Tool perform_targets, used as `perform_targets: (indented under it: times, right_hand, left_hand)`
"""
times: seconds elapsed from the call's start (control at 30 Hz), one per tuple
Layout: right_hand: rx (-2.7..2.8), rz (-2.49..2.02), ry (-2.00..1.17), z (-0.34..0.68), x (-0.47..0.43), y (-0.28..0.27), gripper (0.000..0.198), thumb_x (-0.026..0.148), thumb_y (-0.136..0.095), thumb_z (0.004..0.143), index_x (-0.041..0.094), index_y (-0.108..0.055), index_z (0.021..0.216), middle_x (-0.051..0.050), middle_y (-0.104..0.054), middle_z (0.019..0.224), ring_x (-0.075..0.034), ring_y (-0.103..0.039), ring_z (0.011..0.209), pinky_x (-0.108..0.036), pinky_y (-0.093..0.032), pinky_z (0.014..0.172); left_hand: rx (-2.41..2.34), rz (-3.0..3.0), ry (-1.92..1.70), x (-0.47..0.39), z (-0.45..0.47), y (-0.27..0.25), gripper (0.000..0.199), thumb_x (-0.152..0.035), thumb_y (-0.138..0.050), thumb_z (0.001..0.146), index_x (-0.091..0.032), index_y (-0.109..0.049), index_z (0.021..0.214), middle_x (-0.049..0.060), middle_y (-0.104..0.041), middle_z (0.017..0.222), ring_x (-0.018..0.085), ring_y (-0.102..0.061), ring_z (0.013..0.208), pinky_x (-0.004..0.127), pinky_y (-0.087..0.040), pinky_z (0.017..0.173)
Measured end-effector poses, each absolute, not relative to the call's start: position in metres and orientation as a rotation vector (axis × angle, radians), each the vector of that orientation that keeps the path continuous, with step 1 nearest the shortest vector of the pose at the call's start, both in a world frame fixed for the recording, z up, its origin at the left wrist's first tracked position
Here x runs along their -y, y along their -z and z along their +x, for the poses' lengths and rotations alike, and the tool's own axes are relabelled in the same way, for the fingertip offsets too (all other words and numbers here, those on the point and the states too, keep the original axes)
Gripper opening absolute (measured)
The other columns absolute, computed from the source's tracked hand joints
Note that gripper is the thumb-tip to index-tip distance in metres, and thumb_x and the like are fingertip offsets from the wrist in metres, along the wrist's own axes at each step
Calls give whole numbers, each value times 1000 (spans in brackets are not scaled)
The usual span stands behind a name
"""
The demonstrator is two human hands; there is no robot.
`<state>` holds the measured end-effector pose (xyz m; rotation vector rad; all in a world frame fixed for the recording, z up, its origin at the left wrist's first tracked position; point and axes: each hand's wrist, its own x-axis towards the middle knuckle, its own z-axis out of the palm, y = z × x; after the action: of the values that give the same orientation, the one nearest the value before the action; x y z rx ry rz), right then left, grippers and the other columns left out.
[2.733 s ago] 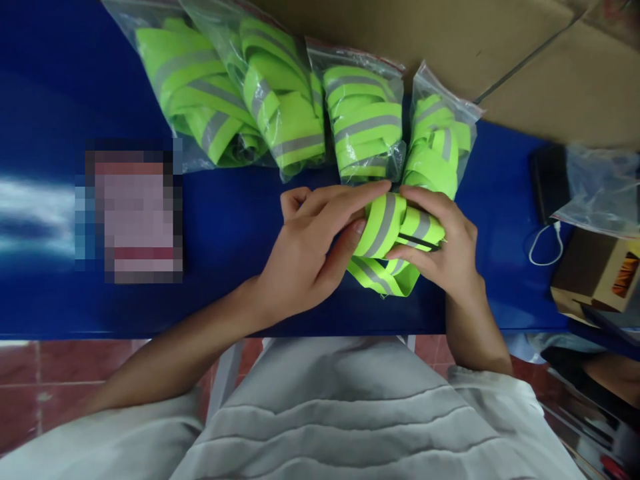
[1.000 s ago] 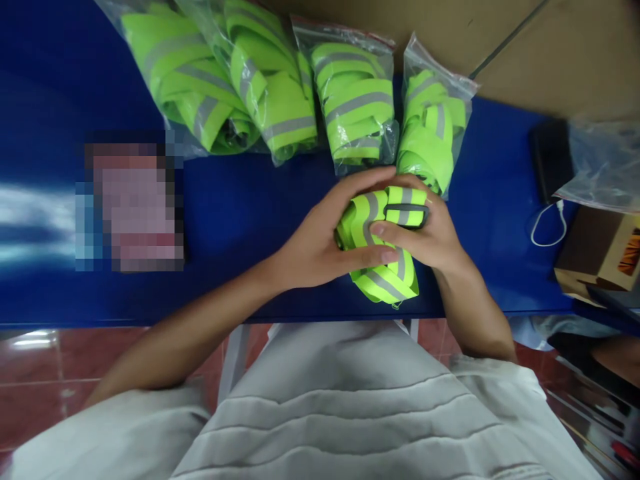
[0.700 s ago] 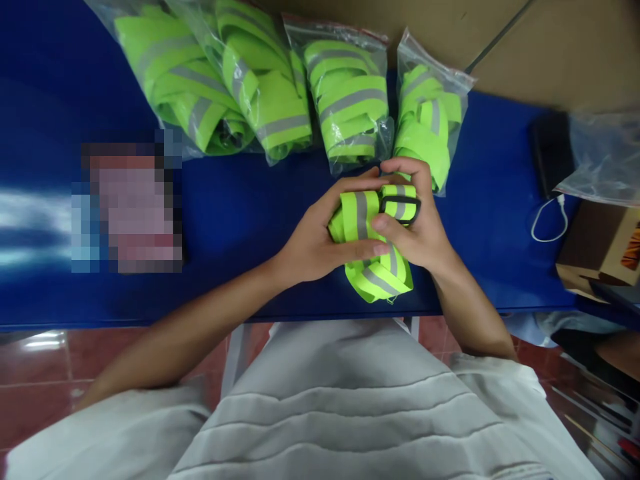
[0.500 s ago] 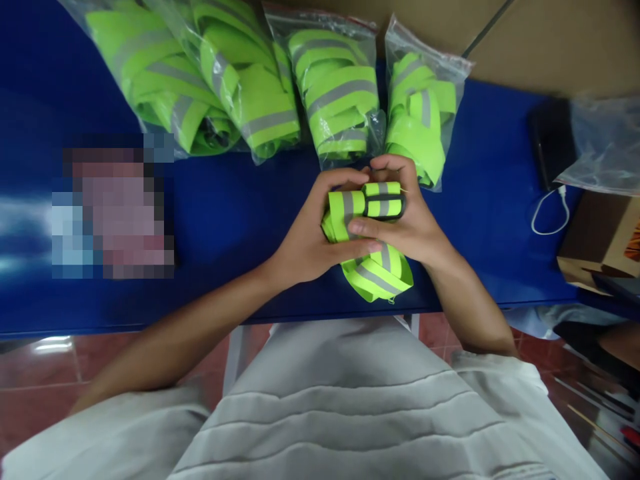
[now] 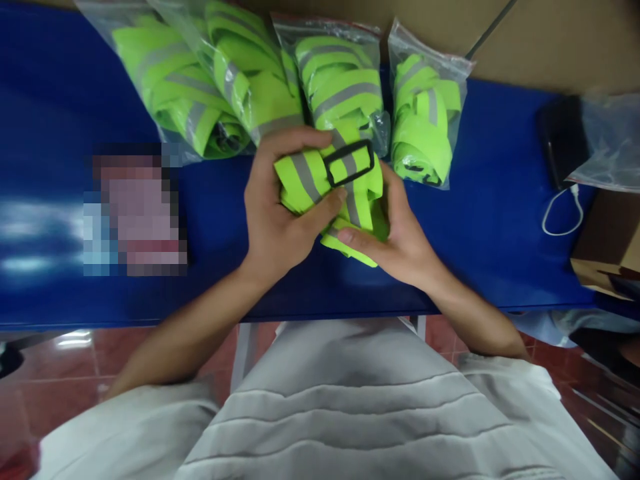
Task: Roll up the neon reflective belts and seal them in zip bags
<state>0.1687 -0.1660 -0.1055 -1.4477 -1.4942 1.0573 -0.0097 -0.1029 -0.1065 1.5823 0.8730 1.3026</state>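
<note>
Between my two hands is a bundled neon-yellow reflective strap [image 5: 357, 203] with a grey stripe. A black rectangular buckle [image 5: 350, 163] lies on top of the bundle, with a band of the strap passing through it. My left hand [image 5: 280, 207] grips the bundle from the left, its thumb just below the buckle. From the right, my right hand [image 5: 400, 233] closes on the lower part, thumb across a loose fold; its fingers are mostly hidden behind the strap. The bundle is held above the blue table, in front of the bagged straps.
Several clear zip bags with neon straps, such as the rightmost bag [image 5: 427, 120], lie along the back of the blue table [image 5: 215, 240]. A blurred-out object [image 5: 143, 207] is at left. At right are a black device [image 5: 565, 140], a white cable [image 5: 563, 230] and an open cardboard box [image 5: 607, 240].
The strap bundle has moved left and a little up in my hands. Its buckle has turned to a tilt, facing up more openly, and the hanging loop is gathered closer to my right hand.
</note>
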Motion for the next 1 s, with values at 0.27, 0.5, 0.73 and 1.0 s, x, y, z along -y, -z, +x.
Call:
perform_targets:
  times: [0.27, 0.5, 0.73, 1.0]
  right_hand:
    - [1505, -1448, -1323, 163, 169, 101, 43, 55, -67, 97, 17, -72, 117, -4, -79, 109, -23, -74, 100, -31, -58, 86]
    - [1769, -1422, -1135, 179, 164, 96, 33, 49, -66, 100, 18, -73, 107, -1, -78, 92, -18, -71, 81, -25, -51, 70]
    - [1893, -1244, -904, 178, 162, 108, 30, 43, -58, 105, 18, -68, 90, -1, -75, 84, -16, -69, 73, -26, -50, 68]
    - [1939, -1048, -677, 180, 177, 87, 23, 37, -66, 101, 23, -69, 83, 2, -73, 75, -15, -69, 64, -28, -54, 61]
  left_hand:
    - [-813, 984, -1139, 102, -3, 107, 48, -21, -89, 76, -33, -65, 115, -3, -66, 115, 20, -66, 107, 36, -57, 92]
    - [-859, 631, -938, 97, -2, 110, 51, -20, -87, 71, -33, -67, 116, -3, -75, 118, 26, -70, 121, 40, -63, 99]
    - [-838, 479, -857, 99, 3, 101, 28, -21, -77, 77, -21, -69, 103, 2, -77, 107, 27, -72, 119, 38, -61, 101]
    - [-641, 857, -870, 105, -7, 107, 57, -47, -90, 77, -30, -69, 128, 2, -72, 122, 27, -71, 117, 38, -60, 99]
